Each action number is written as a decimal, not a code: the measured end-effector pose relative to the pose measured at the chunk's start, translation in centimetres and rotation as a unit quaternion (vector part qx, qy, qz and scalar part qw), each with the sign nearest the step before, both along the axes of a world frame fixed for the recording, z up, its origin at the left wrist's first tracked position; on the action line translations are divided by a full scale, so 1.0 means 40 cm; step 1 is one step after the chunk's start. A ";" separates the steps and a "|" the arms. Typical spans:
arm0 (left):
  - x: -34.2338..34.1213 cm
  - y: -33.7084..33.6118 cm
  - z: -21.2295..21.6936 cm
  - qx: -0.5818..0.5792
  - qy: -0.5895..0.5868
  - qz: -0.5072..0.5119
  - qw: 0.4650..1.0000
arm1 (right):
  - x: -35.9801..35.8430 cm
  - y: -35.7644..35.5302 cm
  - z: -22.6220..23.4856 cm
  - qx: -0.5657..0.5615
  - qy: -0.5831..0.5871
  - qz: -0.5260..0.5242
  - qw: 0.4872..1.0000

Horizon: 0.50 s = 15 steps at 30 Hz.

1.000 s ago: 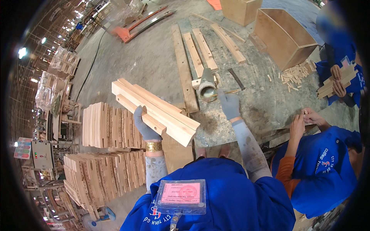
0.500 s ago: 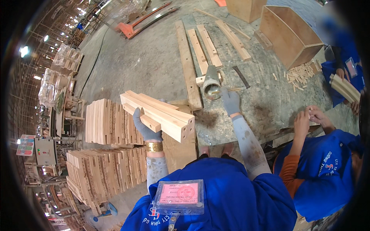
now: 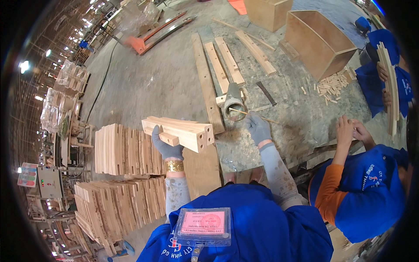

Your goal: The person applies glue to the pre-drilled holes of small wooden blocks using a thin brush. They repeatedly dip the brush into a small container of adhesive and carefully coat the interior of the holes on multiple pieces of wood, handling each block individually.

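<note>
My left hand, in a grey glove, grips a bundle of pale wooden bars over the table's left edge. Round holes show in the bars' near right end. A shorter block lies across my palm side. My right hand, also gloved, is closed on a thin wooden stick. The stick's tip is at the mouth of a tilted, cup-like container with a grey outside; what the container holds cannot be made out. A dark flat metal bar lies just beyond my right hand.
Several wooden bars lie farther along the worktable. Loose dowels are heaped by a plywood box. Stacked wooden parts stand at my left. A co-worker's hands are close on the right; another person holds long strips.
My right hand has drawn slightly back from the container, and the stick's tip now shows at its mouth. The bundle has turned a little. The far-right person's strips have swung upright.
</note>
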<state>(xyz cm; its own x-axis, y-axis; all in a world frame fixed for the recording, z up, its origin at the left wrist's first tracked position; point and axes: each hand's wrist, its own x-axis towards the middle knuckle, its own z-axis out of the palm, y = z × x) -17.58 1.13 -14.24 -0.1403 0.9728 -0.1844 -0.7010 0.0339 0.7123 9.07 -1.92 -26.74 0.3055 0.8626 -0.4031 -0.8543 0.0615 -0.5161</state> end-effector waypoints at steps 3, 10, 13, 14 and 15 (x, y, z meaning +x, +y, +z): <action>0.003 0.014 -0.003 -0.004 -0.022 -0.021 1.000 | 0.009 0.009 0.032 -0.013 0.014 -0.011 1.000; 0.022 0.054 -0.032 -0.067 -0.039 0.014 0.997 | 0.010 0.000 0.224 0.024 -0.022 0.006 0.999; 0.031 0.055 -0.037 -0.068 -0.032 0.014 0.997 | 0.000 -0.042 0.344 0.083 -0.101 0.018 0.991; 0.030 0.056 -0.037 -0.074 -0.041 0.015 0.996 | -0.001 -0.046 0.358 0.094 -0.135 0.012 0.986; 0.027 0.059 -0.036 -0.070 -0.046 0.016 0.996 | -0.002 -0.048 0.368 0.105 -0.169 0.006 0.980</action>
